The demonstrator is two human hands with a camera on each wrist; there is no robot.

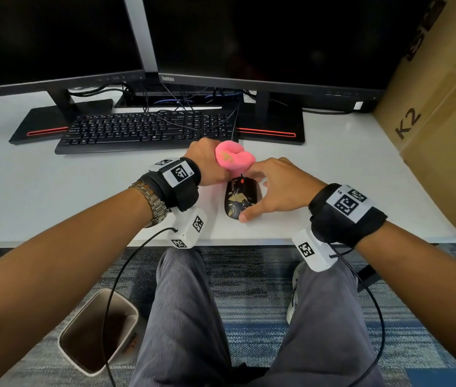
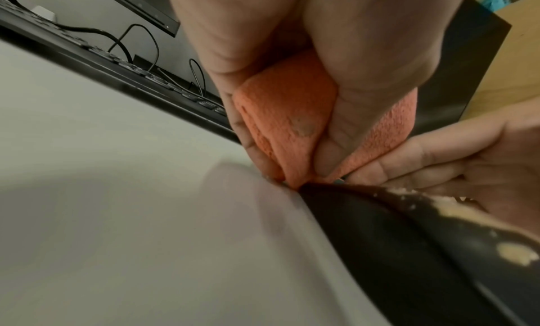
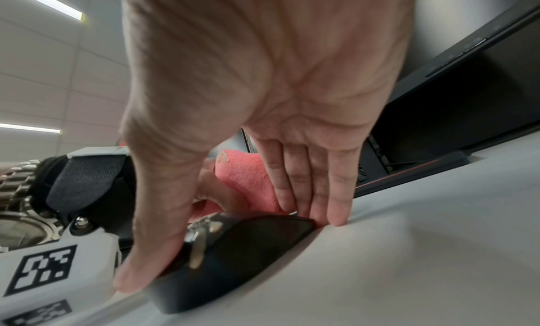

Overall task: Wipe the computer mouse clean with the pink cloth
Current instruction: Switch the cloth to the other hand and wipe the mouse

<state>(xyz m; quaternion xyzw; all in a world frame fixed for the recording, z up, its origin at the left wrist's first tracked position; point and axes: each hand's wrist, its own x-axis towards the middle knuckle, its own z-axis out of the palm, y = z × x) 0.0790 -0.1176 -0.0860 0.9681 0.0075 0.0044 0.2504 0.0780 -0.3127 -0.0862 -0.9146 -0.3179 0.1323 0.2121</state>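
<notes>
A black computer mouse [image 1: 240, 198] with pale smears on its top lies on the white desk [image 1: 53, 191] near the front edge. My left hand [image 1: 207, 163] grips a bunched pink cloth [image 1: 233, 159] and holds its lower end against the front of the mouse [image 2: 409, 238]. The cloth [image 2: 280, 123] shows a small dirty spot. My right hand [image 1: 261, 192] holds the mouse [image 3: 248, 245], thumb at its rear and fingers [image 3: 315, 192] along its front right side, beside the cloth [image 3: 248, 181].
A black keyboard [image 1: 143, 129] lies just behind the hands, with two dark monitors [image 1: 263, 37] on stands and loose cables behind it. A large cardboard box [image 1: 439, 107] stands at the right. A waste bin [image 1: 98, 331] sits on the floor below the desk edge.
</notes>
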